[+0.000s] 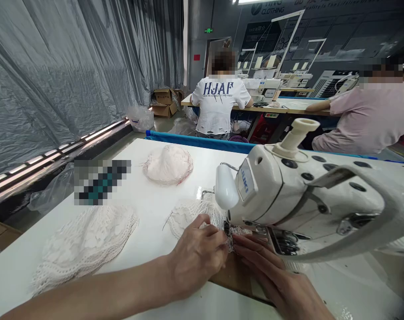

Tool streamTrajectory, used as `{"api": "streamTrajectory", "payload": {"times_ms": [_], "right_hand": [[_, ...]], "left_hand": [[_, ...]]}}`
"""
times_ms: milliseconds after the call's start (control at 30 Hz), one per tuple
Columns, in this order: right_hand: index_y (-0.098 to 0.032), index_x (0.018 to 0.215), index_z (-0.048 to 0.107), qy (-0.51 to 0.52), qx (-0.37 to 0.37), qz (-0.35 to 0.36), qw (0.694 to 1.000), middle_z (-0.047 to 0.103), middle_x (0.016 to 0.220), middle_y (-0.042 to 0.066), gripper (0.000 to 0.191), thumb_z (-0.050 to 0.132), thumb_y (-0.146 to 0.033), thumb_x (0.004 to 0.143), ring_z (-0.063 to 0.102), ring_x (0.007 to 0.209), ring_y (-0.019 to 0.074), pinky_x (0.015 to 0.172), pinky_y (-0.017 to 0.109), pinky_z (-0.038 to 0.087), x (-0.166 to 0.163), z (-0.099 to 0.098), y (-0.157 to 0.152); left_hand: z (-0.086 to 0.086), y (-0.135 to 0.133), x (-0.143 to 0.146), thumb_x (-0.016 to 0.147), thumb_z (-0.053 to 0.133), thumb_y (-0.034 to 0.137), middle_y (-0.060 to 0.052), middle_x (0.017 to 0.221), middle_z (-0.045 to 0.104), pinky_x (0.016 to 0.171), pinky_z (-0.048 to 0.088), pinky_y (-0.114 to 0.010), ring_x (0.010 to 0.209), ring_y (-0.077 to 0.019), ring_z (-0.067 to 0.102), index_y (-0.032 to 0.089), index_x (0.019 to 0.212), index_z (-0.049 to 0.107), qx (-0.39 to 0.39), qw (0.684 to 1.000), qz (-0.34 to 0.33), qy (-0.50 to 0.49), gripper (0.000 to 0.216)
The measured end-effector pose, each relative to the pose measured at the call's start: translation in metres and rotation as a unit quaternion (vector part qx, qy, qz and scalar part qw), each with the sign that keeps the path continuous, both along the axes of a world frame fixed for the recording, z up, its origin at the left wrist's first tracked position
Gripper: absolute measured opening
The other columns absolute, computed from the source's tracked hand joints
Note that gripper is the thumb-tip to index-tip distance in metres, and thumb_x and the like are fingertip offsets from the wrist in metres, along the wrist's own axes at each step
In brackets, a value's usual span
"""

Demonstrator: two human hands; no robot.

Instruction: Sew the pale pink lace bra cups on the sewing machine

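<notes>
A piece of white lace fabric [192, 214] lies under the head of a white sewing machine [265, 186]. My left hand [202, 249] grips the lace just left of the needle area, fingers curled and pressed together. On the other side of the needle, my right hand [265, 262] lies flat on the cloth with its fingers stretched out, the tips close to the presser foot. The needle itself is hidden behind the fingers and the machine head. A brown plate [237, 273] shows on the table between my hands.
On the white table [148, 209] lie a long heap of white lace [89, 240] and a round pale pink lace piece [168, 164]. A blurred dark object [104, 182] is at the left edge. Two people sit ahead at other machines; cardboard boxes [164, 102] stand behind.
</notes>
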State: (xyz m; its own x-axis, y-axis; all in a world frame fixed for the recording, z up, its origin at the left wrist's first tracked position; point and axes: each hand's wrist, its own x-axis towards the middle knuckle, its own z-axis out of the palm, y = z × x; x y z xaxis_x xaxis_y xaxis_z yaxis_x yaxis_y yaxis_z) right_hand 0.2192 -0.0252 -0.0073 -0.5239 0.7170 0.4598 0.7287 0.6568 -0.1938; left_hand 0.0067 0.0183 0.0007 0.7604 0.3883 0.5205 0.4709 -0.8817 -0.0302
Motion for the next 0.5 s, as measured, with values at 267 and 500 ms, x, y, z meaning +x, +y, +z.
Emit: {"api": "streamTrajectory", "payload": {"times_ms": [267,500], "right_hand": [[-0.022,0.111,0.065,0.012,-0.012,-0.006,1.0,0.065,0.117,0.009,0.029,0.042,-0.025,0.094,0.061,0.109,0.021,0.088,0.031,0.055,-0.0018,-0.0008,0.001],[-0.022,0.111,0.065,0.018,-0.024,-0.01,0.999,0.065,0.118,0.008,0.028,0.042,-0.026,0.094,0.061,0.108,0.0218,0.087,0.032,0.055,-0.0029,0.0002,0.0004]], "left_hand": [[-0.0024,0.0,0.0002,0.086,0.052,0.007,0.002,0.077,0.061,0.078,0.038,-0.032,0.07,-0.0087,0.055,0.014,0.068,0.054,0.0,1.0,0.0,0.013,0.019],[0.0005,0.0013,-0.0011,0.087,0.05,0.007,0.002,0.081,0.062,0.078,0.038,-0.031,0.073,-0.0089,0.056,0.014,0.07,0.056,-0.005,1.0,-0.009,0.008,0.019]]}}
